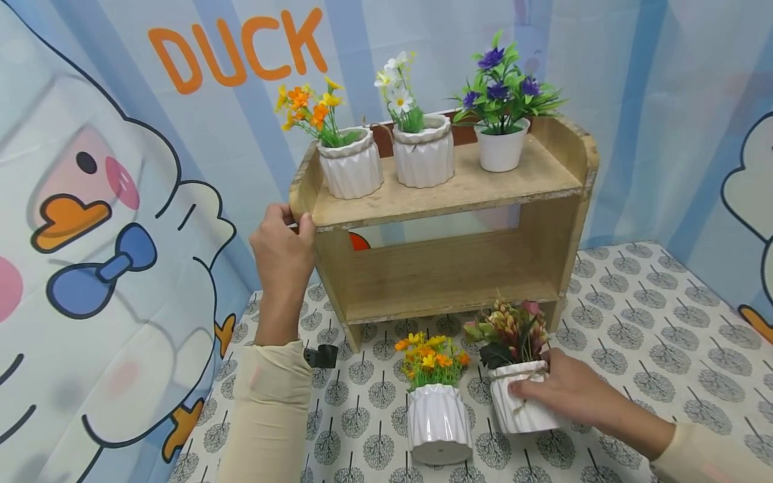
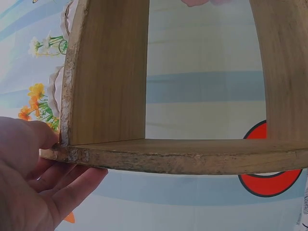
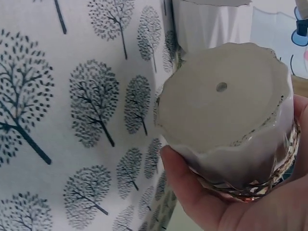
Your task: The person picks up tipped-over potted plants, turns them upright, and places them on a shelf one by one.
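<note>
My left hand (image 1: 280,251) grips the left side panel of a wooden shelf (image 1: 447,272). In the left wrist view, the thumb lies on one face of the panel (image 2: 192,161) and the fingers on the other. Low at the right, my right hand (image 1: 574,389) holds a white flowerpot (image 1: 506,404) of reddish-pink artificial flowers (image 1: 513,329). The right wrist view shows the pot's underside (image 3: 207,106), with a small hole in it, lifted off the cloth. Beside it stands a white pot (image 1: 437,422) with orange and yellow flowers (image 1: 431,359).
Three pots line the shelf's top board: orange-yellow flowers (image 1: 350,164), white flowers (image 1: 425,154) and purple flowers (image 1: 500,146). A tree-patterned cloth (image 1: 640,335) covers the table. Behind hangs a duck-print curtain (image 1: 417,27).
</note>
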The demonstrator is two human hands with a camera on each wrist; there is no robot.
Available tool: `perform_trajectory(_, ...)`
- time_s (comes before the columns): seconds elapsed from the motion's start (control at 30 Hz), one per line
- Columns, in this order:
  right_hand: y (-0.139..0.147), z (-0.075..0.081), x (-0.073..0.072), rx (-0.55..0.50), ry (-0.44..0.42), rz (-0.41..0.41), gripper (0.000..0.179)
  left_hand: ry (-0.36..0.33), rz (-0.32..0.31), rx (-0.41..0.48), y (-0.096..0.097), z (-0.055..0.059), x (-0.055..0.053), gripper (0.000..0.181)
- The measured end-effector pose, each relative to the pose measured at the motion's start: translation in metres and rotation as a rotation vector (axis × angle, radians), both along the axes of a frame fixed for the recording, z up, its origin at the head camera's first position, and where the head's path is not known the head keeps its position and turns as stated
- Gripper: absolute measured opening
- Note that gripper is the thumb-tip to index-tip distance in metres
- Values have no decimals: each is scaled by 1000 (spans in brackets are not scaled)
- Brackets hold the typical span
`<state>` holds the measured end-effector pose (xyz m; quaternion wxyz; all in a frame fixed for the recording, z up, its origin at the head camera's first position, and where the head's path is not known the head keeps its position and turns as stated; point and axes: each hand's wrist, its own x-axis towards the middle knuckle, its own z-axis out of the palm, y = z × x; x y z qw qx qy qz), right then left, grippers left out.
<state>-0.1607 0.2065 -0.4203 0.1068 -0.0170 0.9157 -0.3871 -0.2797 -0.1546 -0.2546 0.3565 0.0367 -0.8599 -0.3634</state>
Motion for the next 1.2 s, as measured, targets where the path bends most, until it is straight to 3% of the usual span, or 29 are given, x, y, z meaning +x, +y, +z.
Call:
perform_trajectory(0.33,-5,10,-1,16,196,10,103,-9,1,-6,0,0,1,29)
perform_trajectory(0.6,-12,15,-6,-30,418,-10,103,-8,1,-2,-1,1,1,29)
perform_trajectory(0.93,-20,14,-18,-51,449,-105,103,-19,0,2,-1,-1,1,30)
perform_trajectory(1.2,-25,12,-30,-89,543,-149,104,-2,1,-11,0,0,1,29)
